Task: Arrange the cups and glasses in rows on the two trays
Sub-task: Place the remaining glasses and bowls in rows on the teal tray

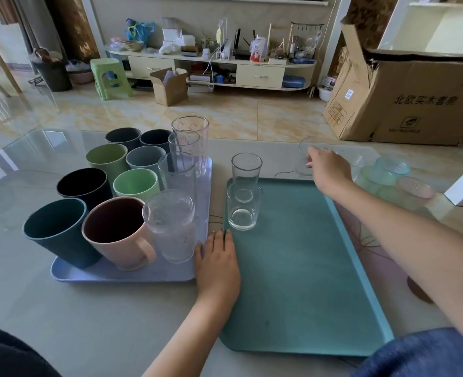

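Head view, left hand (217,263): flat, fingers straight, resting between both trays
Right hand (327,170): grasping a clear glass (304,159) on the table beyond the teal tray (306,268)
Teal tray: two glasses (244,197) at its far left corner
Lavender tray (121,273): rows of cups (110,191) and tall glasses (181,170)

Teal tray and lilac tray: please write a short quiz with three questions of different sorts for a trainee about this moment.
1. True or false: the teal tray holds more glasses than the lilac tray.
2. Multiple choice: where is the clear glass that the right hand grips? A) on the teal tray B) on the table beyond the teal tray C) on the lilac tray
3. Fill in: the left hand lies flat between the two ____.

Key: 1 false, it holds only two clear glasses. 2 B. 3 trays.
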A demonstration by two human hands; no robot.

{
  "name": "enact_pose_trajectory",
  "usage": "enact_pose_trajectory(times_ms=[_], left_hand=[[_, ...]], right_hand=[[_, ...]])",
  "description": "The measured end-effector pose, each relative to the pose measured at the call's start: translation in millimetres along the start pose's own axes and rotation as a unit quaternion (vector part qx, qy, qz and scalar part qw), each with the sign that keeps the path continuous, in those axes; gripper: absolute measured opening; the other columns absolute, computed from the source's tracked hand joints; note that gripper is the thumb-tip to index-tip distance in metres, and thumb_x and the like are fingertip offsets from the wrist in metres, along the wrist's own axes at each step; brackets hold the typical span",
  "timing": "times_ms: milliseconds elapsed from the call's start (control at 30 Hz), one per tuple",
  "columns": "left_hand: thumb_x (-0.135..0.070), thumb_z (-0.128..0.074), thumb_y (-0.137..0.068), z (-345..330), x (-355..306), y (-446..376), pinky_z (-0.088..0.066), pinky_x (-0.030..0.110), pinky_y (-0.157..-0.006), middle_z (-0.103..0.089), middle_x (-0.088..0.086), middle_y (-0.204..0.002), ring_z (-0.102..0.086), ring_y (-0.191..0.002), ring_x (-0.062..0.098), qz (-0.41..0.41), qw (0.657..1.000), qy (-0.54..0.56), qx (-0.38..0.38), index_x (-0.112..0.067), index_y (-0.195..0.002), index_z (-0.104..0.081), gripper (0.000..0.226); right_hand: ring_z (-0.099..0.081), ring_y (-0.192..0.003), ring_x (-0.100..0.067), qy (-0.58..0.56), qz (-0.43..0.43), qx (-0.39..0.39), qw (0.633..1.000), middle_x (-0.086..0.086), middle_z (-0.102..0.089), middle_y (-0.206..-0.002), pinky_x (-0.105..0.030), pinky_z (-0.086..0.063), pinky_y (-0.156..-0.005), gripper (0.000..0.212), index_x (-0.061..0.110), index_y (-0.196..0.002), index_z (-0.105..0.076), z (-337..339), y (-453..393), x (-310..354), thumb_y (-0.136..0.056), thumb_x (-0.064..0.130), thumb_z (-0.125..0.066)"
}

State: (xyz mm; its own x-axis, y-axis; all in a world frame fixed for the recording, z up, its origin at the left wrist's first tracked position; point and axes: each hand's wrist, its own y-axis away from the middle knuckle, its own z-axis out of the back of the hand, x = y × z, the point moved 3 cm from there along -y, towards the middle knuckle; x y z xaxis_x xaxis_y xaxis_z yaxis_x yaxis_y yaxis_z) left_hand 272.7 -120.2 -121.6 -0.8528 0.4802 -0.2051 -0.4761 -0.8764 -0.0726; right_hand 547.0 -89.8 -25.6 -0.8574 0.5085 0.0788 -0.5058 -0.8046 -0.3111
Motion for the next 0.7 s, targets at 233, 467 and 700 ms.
enact_pose_trajectory(times_ms=[233,467,700], left_hand=[[-0.005,-0.028,-0.093,5,0,4,-0.012,0.039,-0.116,-0.018,0.004,-0.155,-0.015,-0.144,0.021,-0.009,1.000,-0.001,0.004,-0.014,-0.148,-0.012,0.059],[-0.002,-0.027,-0.092,8,4,19,-0.013,0.033,-0.115,-0.023,0.006,-0.155,-0.019,-0.143,0.020,-0.012,0.999,0.043,-0.012,-0.009,-0.148,-0.014,0.058],[-0.001,-0.030,-0.089,4,11,38,-0.014,0.027,-0.114,-0.027,0.002,-0.154,-0.024,-0.141,0.015,-0.012,0.991,0.124,-0.045,-0.013,-0.146,-0.020,0.060]], right_hand=[[-0.059,-0.082,-0.024,0.015,0.032,0.136,0.990,-0.003,-0.066,-0.091,-0.027,-0.038,-0.062,0.013,0.022,-0.079,-0.053,49,84,13,-0.087,0.025,-0.064],[-0.063,-0.091,-0.023,-0.058,0.079,0.204,0.974,0.001,-0.070,-0.093,-0.026,-0.043,-0.067,0.015,0.026,-0.075,-0.057,66,162,75,-0.083,0.031,-0.069],[-0.062,-0.099,-0.032,-0.039,0.146,0.183,0.971,-0.008,-0.067,-0.105,-0.030,-0.038,-0.068,0.013,0.019,-0.100,-0.062,48,185,127,-0.092,0.028,-0.056]])
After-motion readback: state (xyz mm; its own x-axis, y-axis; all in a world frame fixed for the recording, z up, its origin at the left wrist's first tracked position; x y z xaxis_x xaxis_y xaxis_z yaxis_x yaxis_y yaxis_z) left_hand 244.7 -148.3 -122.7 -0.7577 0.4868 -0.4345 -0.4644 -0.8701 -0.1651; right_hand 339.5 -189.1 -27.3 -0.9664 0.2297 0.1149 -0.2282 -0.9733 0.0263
